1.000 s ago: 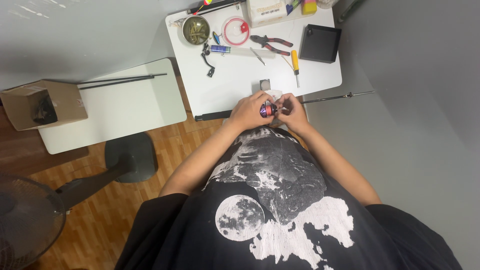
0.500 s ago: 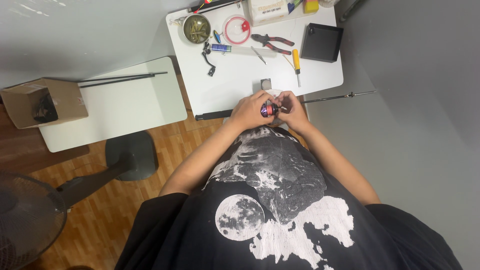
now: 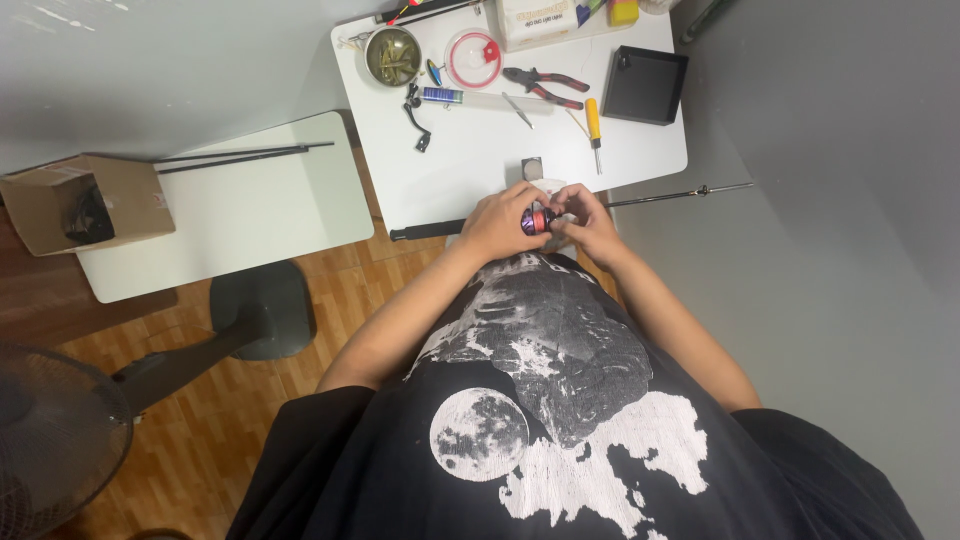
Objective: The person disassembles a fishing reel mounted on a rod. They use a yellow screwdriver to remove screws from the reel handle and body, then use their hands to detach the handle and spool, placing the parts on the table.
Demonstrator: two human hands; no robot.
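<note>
- Left hand (image 3: 500,222) and right hand (image 3: 590,220) meet at the near edge of the white rectangular table (image 3: 470,170).
- Small purple-and-red round metal part (image 3: 537,220) sits between both hands; fingers of each curl together, clamped on it.
- Thin dark rod (image 3: 660,195) runs out to the right, just beside the right hand.
- Yellow-handled screwdriver (image 3: 593,122) and red-handled pliers (image 3: 545,85) lie further back, well apart from the hands.

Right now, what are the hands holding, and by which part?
Both hands hold one small purple and red part at the table's near edge: left hand on its purple end, right hand on the red end.
</note>
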